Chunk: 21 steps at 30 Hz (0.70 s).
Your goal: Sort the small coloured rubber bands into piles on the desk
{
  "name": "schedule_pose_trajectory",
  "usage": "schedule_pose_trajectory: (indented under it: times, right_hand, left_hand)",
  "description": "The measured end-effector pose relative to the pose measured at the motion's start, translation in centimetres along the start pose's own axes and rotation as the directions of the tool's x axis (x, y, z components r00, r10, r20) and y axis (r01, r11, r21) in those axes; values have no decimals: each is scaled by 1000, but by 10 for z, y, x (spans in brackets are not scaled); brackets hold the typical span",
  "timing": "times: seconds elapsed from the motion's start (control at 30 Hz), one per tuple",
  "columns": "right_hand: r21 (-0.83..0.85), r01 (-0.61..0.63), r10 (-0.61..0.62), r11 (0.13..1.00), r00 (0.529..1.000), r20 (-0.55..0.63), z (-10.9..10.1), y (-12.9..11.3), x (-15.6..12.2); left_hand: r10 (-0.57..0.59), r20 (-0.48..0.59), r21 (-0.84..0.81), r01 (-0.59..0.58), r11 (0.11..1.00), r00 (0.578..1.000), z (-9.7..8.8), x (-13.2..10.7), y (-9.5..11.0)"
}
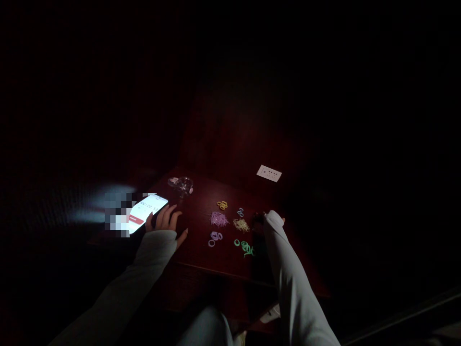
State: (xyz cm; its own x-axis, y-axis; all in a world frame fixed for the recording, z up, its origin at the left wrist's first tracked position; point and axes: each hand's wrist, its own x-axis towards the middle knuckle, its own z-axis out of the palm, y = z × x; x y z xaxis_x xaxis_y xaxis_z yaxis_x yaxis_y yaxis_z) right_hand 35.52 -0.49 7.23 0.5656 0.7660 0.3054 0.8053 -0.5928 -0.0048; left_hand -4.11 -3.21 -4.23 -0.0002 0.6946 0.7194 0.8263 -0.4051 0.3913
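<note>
My left hand (166, 222) rests on the dark red tabletop (194, 254) with its fingers spread, beside a lit phone (154, 204) showing a running time. Nothing is held in it. At the table's right, my right hand (260, 221) is deep in shadow and partly hidden by its pale sleeve, so its fingers cannot be made out. Between the hands lie small groups of elastic bands: yellow (222, 205), blue (240, 212), lilac (216, 236) and green (246, 247). A purple heap (219, 219) and a pale yellow heap (241, 225) of tiny thin pieces sit among them.
A clear round container (185, 185) stands at the table's back left corner. A white socket plate (269, 173) is on the wall behind. The table's front edge runs just before my knees. Most of the surroundings are dark.
</note>
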Motion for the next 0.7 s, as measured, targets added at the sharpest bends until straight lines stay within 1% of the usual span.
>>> schedule_pose_trajectory:
  times: [0.1,0.17,0.23,0.27,0.3,0.33,0.4,0.43,0.5,0.53,0.57,0.6,0.63,0.7]
  right_hand:
    - [21,47,-49,999,995,82,-17,-1,-16]
    - [83,133,-139,988,987,74,-25,-4,-37]
    - [200,243,-246,949,969,-10,-26,-10,-68]
    - [246,287,-279,926,958,-70,-23,-13,-88]
    - [276,329,-306,903,944,-123,-19,-17,-109]
    - [296,389,-352,872,920,-173,-13,-21,-131]
    - [305,489,-421,817,868,-263,2,-31,-172]
    - [293,524,-439,800,844,-310,10,-36,-189]
    - [251,590,-480,767,788,-385,23,-44,-213]
    - [226,636,-520,738,749,-411,28,-46,-220]
    - [204,678,-557,706,710,-430,33,-48,-224]
    - [188,706,-582,683,681,-445,36,-50,-225]
    - [180,721,-593,669,664,-456,38,-50,-227]
    - [180,721,-584,670,661,-472,42,-50,-230]
  left_hand:
    - [-5,24,4,4,1000,1000,-4,2,3]
    - [-15,44,17,14,1000,999,-9,4,7]
    - [-6,60,30,4,1000,998,-15,6,9]
    - [-5,57,38,3,999,998,-19,6,9]
    - [-12,45,49,10,999,999,-22,6,7]
    - [-24,15,61,23,998,1000,-27,6,3]
    - [-23,-56,84,28,996,998,-38,6,-11]
    - [0,-82,93,8,996,997,-46,6,-21]
    - [49,-105,90,-40,995,993,-63,6,-42]
    - [73,-85,77,-67,995,994,-72,7,-52]
    - [103,-43,56,-101,993,994,-80,8,-61]
    - [118,3,40,-118,992,993,-88,8,-69]
    - [123,45,38,-125,991,991,-95,9,-75]
    - [103,96,61,-109,992,990,-102,11,-85]
